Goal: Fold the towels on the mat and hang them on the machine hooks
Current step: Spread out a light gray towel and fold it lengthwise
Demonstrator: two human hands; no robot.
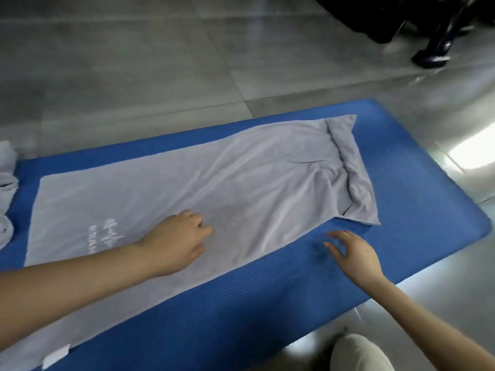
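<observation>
- The blue mat [401, 183] carries one grey towel [214, 178], spread flat along its length from the near left to the far right.
- The towel's far right end [351, 167] is turned back on itself in a thick, rumpled fold. The rest lies in one layer with soft creases.
- A white logo [104, 236] shows on the towel's left part, and small white labels [57, 354] stick out at its near left corner.
- The left hand [176, 236] rests palm down on the middle of the towel with its fingers lightly bent. They lie on the cloth and no fabric is gathered in them.
- The right hand [353, 250] is over bare mat, just beside the towel's near right edge. Its fingers and thumb are spread apart and hold nothing. I cannot tell whether the fingertips touch the mat.
- More pale towels [6, 183] lie bunched at the left end of the mat, partly cut off by the frame.
- The mat lies on a grey tiled floor [134, 62] that shines with reflected light on the right.
- A dark machine base [434, 49] stands on the floor at the far right, well apart from the mat.
- A knee in pale cloth [356, 354] sits at the near edge, just off the mat.
- A strip of bare mat runs along the towel's near side, and a wider band lies beyond the folded end on the right.
</observation>
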